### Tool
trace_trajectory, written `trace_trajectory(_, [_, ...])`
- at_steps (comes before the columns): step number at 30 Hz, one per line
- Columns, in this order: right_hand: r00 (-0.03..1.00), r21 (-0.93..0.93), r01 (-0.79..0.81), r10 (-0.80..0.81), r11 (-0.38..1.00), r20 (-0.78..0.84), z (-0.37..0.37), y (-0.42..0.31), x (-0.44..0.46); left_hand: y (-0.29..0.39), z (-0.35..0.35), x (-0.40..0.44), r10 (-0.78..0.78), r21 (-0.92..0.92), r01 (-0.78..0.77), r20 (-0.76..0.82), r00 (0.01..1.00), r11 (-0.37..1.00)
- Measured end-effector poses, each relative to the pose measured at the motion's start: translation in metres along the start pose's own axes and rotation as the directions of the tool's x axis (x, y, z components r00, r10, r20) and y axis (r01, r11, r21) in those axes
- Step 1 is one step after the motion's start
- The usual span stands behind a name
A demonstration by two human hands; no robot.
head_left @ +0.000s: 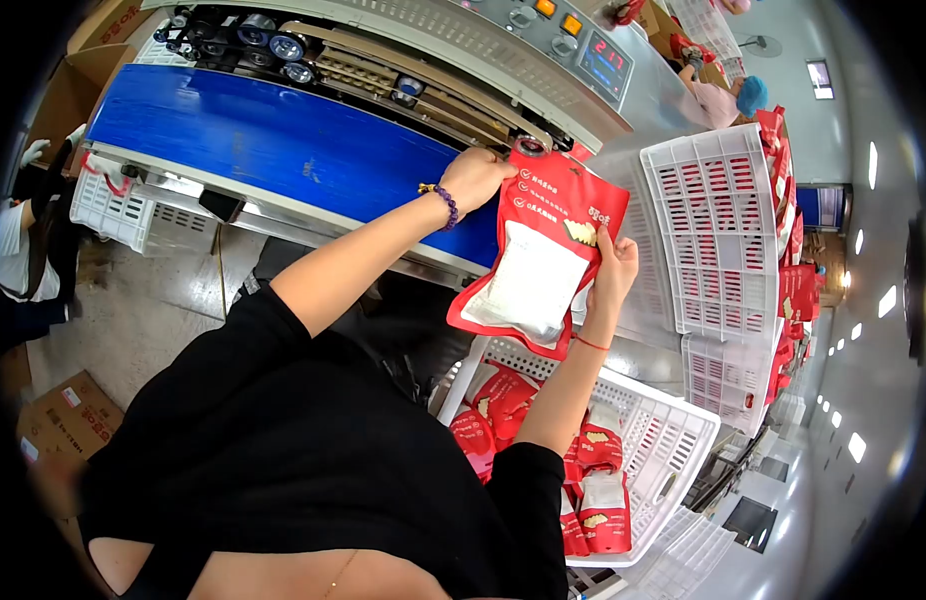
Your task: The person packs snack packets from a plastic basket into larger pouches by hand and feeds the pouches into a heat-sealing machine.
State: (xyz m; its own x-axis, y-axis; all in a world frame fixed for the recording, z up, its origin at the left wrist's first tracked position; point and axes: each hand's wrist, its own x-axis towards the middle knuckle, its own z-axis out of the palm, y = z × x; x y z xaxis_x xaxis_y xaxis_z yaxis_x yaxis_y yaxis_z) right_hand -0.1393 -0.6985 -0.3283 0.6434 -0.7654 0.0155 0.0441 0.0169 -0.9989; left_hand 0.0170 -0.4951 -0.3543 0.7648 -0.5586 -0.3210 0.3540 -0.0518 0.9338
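Note:
A red and white food pouch hangs tilted between my two hands at the right end of a band sealing machine. My left hand, with a beaded bracelet at the wrist, pinches the pouch's upper left edge, close to the machine's end roller. On the opposite side, my right hand grips the right edge, thumb on the printed front. The pouch's top edge sits at the roller; I cannot tell whether it is inside the machine. Below stands a white crate with several similar red pouches.
A blue conveyor belt runs left along the sealer, whose control panel has a lit display. Stacked white crates stand to the right. Cardboard boxes lie at left. A person in a blue cap works at the back; another is at far left.

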Motion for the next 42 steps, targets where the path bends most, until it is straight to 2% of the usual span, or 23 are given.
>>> trace_trajectory(2, [1.000, -0.050, -0.011, 0.012, 0.999, 0.015, 0.011, 0.001, -0.002, -0.009, -0.012, 0.007, 0.163, 0.160, -0.147, -0.094, 0.982, 0.976])
trace_trajectory(7, [0.998, -0.104, -0.050, 0.055, 0.993, 0.044, 0.057, -0.001, -0.013, 0.008, -0.061, -0.014, 0.243, 0.305, -0.194, -0.132, 0.961, 0.932])
trace_trajectory(9, [0.996, -0.181, 0.004, 0.013, 0.983, 0.094, 0.072, 0.000, -0.020, 0.007, -0.082, -0.018, 0.401, 0.494, -0.308, -0.093, 0.911, 0.813])
trace_trajectory(11, [0.985, -0.294, -0.077, 0.118, 0.953, 0.127, 0.063, -0.008, -0.032, 0.004, -0.115, -0.019, 0.506, 0.805, -0.327, 0.039, 0.862, 0.495])
trace_trajectory(12, [0.973, -0.255, -0.075, 0.127, 0.964, 0.195, 0.041, -0.014, -0.040, 0.038, -0.115, -0.053, 0.377, 0.895, -0.139, -0.036, 0.925, 0.425])
trace_trajectory(14, [0.978, -0.141, -0.070, 0.096, 0.988, 0.185, 0.006, -0.036, -0.082, 0.037, -0.126, -0.084, 0.834, 0.784, -0.479, -0.088, 0.545, 0.396])
trace_trajectory(17, [0.969, -0.328, -0.247, 0.226, 0.912, -0.099, -0.086, -0.041, -0.142, 0.066, -0.093, -0.148, 0.809, 0.423, -0.719, -0.061, 0.585, 0.552])
trace_trajectory(19, [0.937, -0.573, -0.342, 0.222, 0.744, -0.271, -0.161, -0.006, -0.189, 0.068, -0.069, -0.172, 0.802, 0.352, -0.808, 0.207, 0.560, 0.473])
trace_trajectory(20, [0.967, -0.826, -0.245, 0.066, 0.508, -0.246, -0.204, 0.024, -0.219, 0.072, -0.055, -0.187, 0.695, 0.345, -0.773, 0.343, 0.632, 0.533])
trace_trajectory(21, [0.967, -0.934, -0.254, 0.044, 0.250, -0.252, -0.248, 0.066, -0.248, 0.071, -0.040, -0.191, 0.644, 0.233, -0.794, 0.478, 0.596, 0.562])
trace_trajectory(22, [0.851, -0.874, -0.462, 0.354, 0.152, -0.389, -0.264, 0.081, -0.267, 0.066, -0.030, -0.193, 0.595, 0.209, -0.802, 0.572, 0.565, 0.560])
trace_trajectory(23, [0.925, -0.861, -0.380, 0.130, 0.339, -0.357, -0.246, 0.094, -0.292, 0.056, -0.020, -0.194, 0.583, 0.170, -0.819, 0.624, 0.520, 0.549])
trace_trajectory(24, [0.882, -0.949, -0.304, 0.400, 0.081, -0.249, -0.270, 0.128, -0.303, 0.046, -0.012, -0.193, 0.592, 0.132, -0.845, 0.657, 0.466, 0.518])
trace_trajectory(25, [0.841, -0.869, -0.455, 0.413, 0.193, -0.349, -0.214, 0.100, -0.305, 0.039, -0.002, -0.190, 0.589, 0.112, -0.870, 0.694, 0.414, 0.480])
trace_trajectory(26, [0.849, -0.856, -0.438, 0.438, 0.274, -0.294, -0.191, 0.090, -0.308, 0.040, 0.001, -0.193, 0.585, 0.120, -0.880, 0.705, 0.401, 0.459])
trace_trajectory(28, [0.900, -0.877, -0.426, 0.201, 0.222, -0.387, -0.186, 0.126, -0.328, 0.038, -0.001, -0.195, 0.557, 0.140, -0.883, 0.729, 0.398, 0.447])
trace_trajectory(29, [0.809, -0.824, -0.562, 0.251, 0.064, -0.532, -0.195, 0.143, -0.330, 0.036, -0.001, -0.196, 0.532, 0.148, -0.874, 0.743, 0.407, 0.462])
trace_trajectory(31, [0.809, -0.789, -0.587, -0.093, -0.184, -0.580, -0.165, 0.123, -0.324, 0.033, -0.006, -0.195, 0.506, 0.184, -0.865, 0.747, 0.432, 0.467])
trace_trajectory(35, [0.907, -0.902, -0.412, -0.156, -0.131, -0.392, -0.160, 0.126, -0.298, 0.022, -0.006, -0.189, 0.520, 0.220, -0.838, 0.697, 0.493, 0.499])
trace_trajectory(37, [0.906, -0.930, -0.265, 0.264, -0.253, -0.330, -0.179, 0.164, -0.289, 0.027, -0.011, -0.190, 0.495, 0.230, -0.842, 0.722, 0.484, 0.488])
trace_trajectory(39, [0.924, -0.940, -0.289, 0.203, -0.179, -0.323, -0.177, 0.157, -0.286, 0.030, -0.011, -0.191, 0.465, 0.247, -0.852, 0.750, 0.470, 0.462])
trace_trajectory(41, [0.991, -0.961, -0.050, 0.136, 0.273, -0.013, -0.164, 0.124, -0.283, 0.027, -0.018, -0.186, 0.472, 0.291, -0.795, 0.677, 0.564, 0.532])
trace_trajectory(42, [0.995, -0.943, 0.005, 0.094, 0.334, 0.039, -0.136, 0.082, -0.277, 0.028, -0.021, -0.182, 0.433, 0.317, -0.755, 0.665, 0.609, 0.575])
